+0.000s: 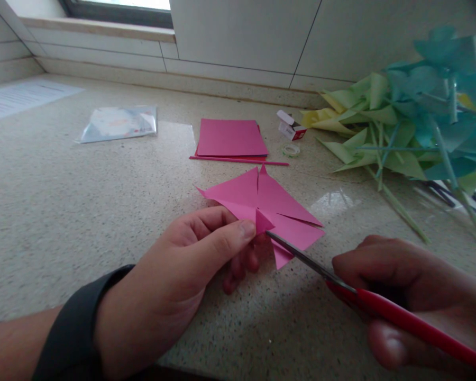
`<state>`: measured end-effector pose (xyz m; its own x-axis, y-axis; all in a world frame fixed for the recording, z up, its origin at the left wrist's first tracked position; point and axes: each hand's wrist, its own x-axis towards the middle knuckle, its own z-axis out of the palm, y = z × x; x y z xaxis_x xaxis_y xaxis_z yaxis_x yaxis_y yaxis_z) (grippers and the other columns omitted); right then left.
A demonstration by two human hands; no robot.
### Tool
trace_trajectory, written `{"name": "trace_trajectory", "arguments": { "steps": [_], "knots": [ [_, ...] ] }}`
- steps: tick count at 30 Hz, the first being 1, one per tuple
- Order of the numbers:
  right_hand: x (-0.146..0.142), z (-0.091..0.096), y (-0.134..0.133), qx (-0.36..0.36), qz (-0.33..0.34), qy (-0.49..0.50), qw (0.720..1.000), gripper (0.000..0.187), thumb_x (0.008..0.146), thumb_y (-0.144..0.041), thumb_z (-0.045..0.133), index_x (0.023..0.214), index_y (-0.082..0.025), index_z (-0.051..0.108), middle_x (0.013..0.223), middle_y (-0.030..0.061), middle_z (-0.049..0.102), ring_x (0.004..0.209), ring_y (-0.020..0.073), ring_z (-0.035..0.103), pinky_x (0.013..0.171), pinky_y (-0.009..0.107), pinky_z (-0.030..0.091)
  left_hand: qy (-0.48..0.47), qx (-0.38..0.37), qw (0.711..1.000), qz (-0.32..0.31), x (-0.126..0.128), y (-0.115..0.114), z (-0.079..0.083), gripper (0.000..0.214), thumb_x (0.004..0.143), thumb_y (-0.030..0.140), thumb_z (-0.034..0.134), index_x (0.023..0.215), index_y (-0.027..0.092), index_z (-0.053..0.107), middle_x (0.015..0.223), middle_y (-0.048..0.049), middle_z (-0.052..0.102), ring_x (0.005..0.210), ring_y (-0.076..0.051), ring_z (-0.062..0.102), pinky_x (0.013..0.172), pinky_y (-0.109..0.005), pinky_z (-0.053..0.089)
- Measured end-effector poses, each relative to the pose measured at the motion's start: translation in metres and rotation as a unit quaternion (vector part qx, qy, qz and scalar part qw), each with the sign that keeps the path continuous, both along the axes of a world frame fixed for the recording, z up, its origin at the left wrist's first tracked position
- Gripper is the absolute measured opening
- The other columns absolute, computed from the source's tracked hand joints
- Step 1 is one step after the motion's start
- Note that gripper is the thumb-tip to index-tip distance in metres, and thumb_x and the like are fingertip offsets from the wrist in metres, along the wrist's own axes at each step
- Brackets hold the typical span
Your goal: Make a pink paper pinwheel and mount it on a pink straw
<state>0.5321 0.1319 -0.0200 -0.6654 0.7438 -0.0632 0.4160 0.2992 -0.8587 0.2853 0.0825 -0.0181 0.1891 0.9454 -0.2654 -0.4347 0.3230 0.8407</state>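
Observation:
My left hand [190, 264] pinches a pink paper square [267, 203] by its near edge and holds it just above the speckled counter [83, 211]. The square has slits cut in from its corners. My right hand [412, 296] grips red-handled scissors [381, 309]. Their metal blades [297, 254] reach into the paper's near corner, beside my left thumb. A dark band sits on my left wrist.
Behind the paper lie a stack of pink sheets [230, 137] and a thin pink stick [241, 160]. A small red-white box [289, 127] and a tape roll [291, 150] sit nearby. Green, yellow and teal paper pinwheels [412, 121] are heaped at right. A plastic packet [119, 123] lies far left.

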Motion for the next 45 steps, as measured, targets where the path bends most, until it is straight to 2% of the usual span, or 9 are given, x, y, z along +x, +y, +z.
{"name": "trace_trajectory", "arguments": {
  "steps": [7,12,19,22,26,31,35,41,45],
  "knots": [
    [0.058,-0.025,-0.004,0.026,-0.014,-0.037,0.999,0.039,0.066,-0.064,0.083,0.087,-0.032,0.075,0.074,-0.0011,0.067,0.060,0.0189,0.063,0.048,0.026,0.052,0.005,0.001,1.000,-0.009,-0.002,0.000,-0.002,0.023,0.088,0.024,0.068,0.068,0.014,0.065,0.062,0.0022,0.061,0.053,-0.006,0.049,0.052,-0.015,0.041],
    [0.073,-0.036,-0.003,0.017,-0.032,-0.040,0.999,0.043,0.058,-0.066,0.087,0.082,-0.032,0.074,0.074,-0.0011,0.067,0.061,0.0197,0.064,0.049,0.027,0.053,0.014,0.001,1.000,-0.017,-0.002,0.000,-0.005,0.018,0.087,0.025,0.069,0.074,0.013,0.067,0.064,0.0021,0.060,0.054,-0.005,0.048,0.051,-0.014,0.039],
    [0.055,-0.012,-0.002,-0.148,0.009,-0.091,0.985,0.046,0.043,-0.053,0.097,0.074,-0.031,0.070,0.071,-0.0018,0.063,0.058,0.0170,0.055,0.046,0.026,0.048,-0.004,0.001,1.000,-0.029,-0.002,0.000,-0.006,0.016,0.087,0.023,0.069,0.074,0.014,0.067,0.061,0.0021,0.062,0.052,-0.005,0.049,0.050,-0.013,0.039],
    [0.048,0.000,-0.003,-0.202,-0.008,-0.123,0.971,0.043,0.047,-0.052,0.095,0.073,-0.030,0.070,0.073,0.0001,0.063,0.061,0.0187,0.057,0.048,0.027,0.050,-0.011,0.006,0.999,-0.031,-0.003,0.001,-0.007,0.016,0.089,0.022,0.069,0.075,0.014,0.068,0.062,0.0023,0.063,0.052,-0.005,0.050,0.050,-0.013,0.040],
    [0.058,0.003,0.001,-0.146,-0.014,-0.106,0.984,0.045,0.047,-0.054,0.093,0.077,-0.031,0.069,0.068,0.0000,0.058,0.056,0.0174,0.052,0.048,0.027,0.049,-0.005,0.022,0.998,-0.053,-0.005,0.001,-0.009,0.015,0.091,0.020,0.069,0.077,0.015,0.072,0.069,0.0032,0.065,0.056,-0.003,0.050,0.051,-0.010,0.041],
    [0.065,0.005,0.011,-0.083,-0.001,-0.064,0.994,0.047,0.063,-0.066,0.083,0.094,-0.032,0.072,0.082,0.0034,0.067,0.070,0.0208,0.064,0.060,0.029,0.055,0.077,0.022,0.995,-0.065,-0.006,-0.002,-0.006,0.006,0.087,0.020,0.072,0.083,0.016,0.073,0.068,0.0041,0.065,0.056,-0.003,0.050,0.051,-0.011,0.040],
    [0.053,0.013,0.018,-0.022,0.011,-0.026,0.999,0.042,0.071,-0.067,0.078,0.093,-0.031,0.073,0.076,0.0019,0.065,0.062,0.0172,0.060,0.052,0.026,0.051,0.153,0.016,0.985,-0.073,-0.004,-0.002,-0.002,0.011,0.084,0.023,0.072,0.079,0.014,0.067,0.067,0.0030,0.064,0.056,-0.006,0.052,0.051,-0.015,0.040],
    [0.032,0.027,0.025,-0.105,0.028,-0.014,0.994,0.041,0.080,-0.061,0.073,0.066,-0.024,0.061,0.058,-0.0004,0.046,0.049,0.0121,0.041,0.038,0.024,0.032,0.208,0.048,0.973,-0.085,-0.005,0.001,0.000,0.011,0.081,0.023,0.071,0.087,0.014,0.068,0.078,0.0006,0.065,0.063,-0.008,0.052,0.056,-0.019,0.041],
    [0.026,0.025,0.030,-0.147,0.029,-0.004,0.989,0.036,0.087,-0.049,0.070,0.068,-0.023,0.057,0.057,-0.0038,0.041,0.045,0.0082,0.033,0.035,0.021,0.023,0.246,0.071,0.963,-0.085,-0.006,-0.001,0.003,0.004,0.080,0.018,0.062,0.083,0.017,0.065,0.076,0.0027,0.063,0.063,-0.009,0.053,0.054,-0.019,0.041]
  ]
}}
